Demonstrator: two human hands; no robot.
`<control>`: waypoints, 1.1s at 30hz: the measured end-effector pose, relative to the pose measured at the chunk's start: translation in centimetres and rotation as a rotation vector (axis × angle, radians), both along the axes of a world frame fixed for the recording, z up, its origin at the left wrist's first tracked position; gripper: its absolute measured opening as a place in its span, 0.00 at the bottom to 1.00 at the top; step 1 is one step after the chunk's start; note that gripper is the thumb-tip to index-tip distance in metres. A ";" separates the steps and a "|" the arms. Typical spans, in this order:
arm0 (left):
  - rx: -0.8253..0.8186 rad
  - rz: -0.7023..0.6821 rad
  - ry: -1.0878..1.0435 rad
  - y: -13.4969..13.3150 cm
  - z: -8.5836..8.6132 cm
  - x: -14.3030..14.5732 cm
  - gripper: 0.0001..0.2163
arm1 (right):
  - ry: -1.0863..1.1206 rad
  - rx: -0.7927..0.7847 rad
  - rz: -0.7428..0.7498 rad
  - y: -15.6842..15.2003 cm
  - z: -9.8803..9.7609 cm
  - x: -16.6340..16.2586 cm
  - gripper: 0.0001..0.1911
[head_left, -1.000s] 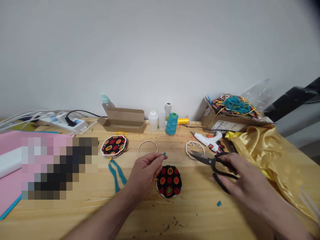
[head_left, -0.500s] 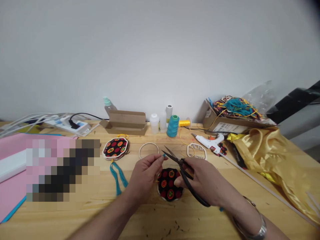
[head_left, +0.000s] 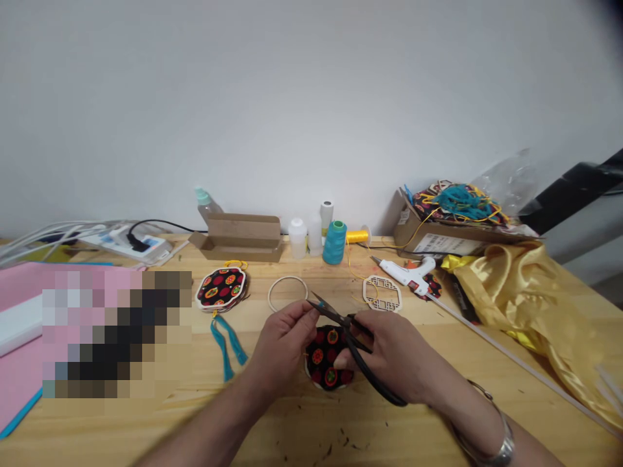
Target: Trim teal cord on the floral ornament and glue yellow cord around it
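Note:
My right hand is wrapped round black-handled scissors; their blades are parted a little and point left. At the scissor tips, my left hand is closed in a pinch. A small teal piece of thread showed there a moment earlier, and now the fingertips and blades mostly hide it. Below both hands, a black fabric pad with red and orange flower prints lies on the table, its pale edge showing. My right thumb overlaps its right side.
To the left lie a framed fabric ornament and its teal tassel. Ahead are a wooden ring, lattice frame, teal thread cone and glue gun. Gold cloth and a filled carton stand right.
The scissor blades have come left onto my left fingertips and closed somewhat. The teal bit that stuck out there is no longer plain to see. The whole view has shifted slightly.

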State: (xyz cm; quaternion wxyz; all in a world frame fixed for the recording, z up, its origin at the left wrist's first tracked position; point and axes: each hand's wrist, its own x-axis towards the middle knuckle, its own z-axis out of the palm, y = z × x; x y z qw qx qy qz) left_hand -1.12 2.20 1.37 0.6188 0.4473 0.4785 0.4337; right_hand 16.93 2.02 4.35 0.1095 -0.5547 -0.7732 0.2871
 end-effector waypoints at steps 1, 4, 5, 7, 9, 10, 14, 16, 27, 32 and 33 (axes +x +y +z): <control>0.002 -0.002 0.004 0.0 0.0 0.0 0.09 | 0.008 0.002 0.001 0.0 0.0 0.0 0.19; 0.004 -0.012 -0.009 0.0 0.0 0.1 0.08 | 0.043 -0.002 0.011 -0.1 -0.1 0.0 0.18; 0.004 -0.015 -0.013 0.0 0.0 0.1 0.08 | 0.054 -0.007 0.016 -0.1 -0.1 0.0 0.17; 0.006 -0.021 -0.016 0.0 -0.1 0.0 0.08 | 0.072 -0.019 0.024 -0.1 -0.1 0.0 0.17; 0.013 -0.018 -0.011 0.0 -0.2 0.0 0.08 | 0.085 -0.026 0.027 0.0 -0.1 0.0 0.17; 0.018 -0.014 -0.006 0.0 -0.2 0.0 0.08 | 0.091 -0.027 0.028 0.0 -0.1 -0.1 0.16; 0.027 -0.011 0.011 0.0 0.0 -0.1 0.08 | 0.113 -0.030 0.035 0.0 -0.3 0.0 0.15; 0.031 -0.011 0.014 0.1 0.1 -0.1 0.08 | 0.111 -0.032 0.032 -0.1 -0.4 0.0 0.16; 0.030 0.001 0.059 0.1 0.2 -0.1 0.09 | 0.068 0.004 0.022 0.0 -0.7 0.3 0.19; 0.041 0.009 0.120 0.2 0.0 -0.3 0.09 | -0.027 0.083 0.005 0.2 -1.5 0.6 0.20; 0.040 0.015 0.127 0.2 0.0 -0.3 0.09 | -0.037 0.091 -0.002 0.3 -1.5 0.5 0.20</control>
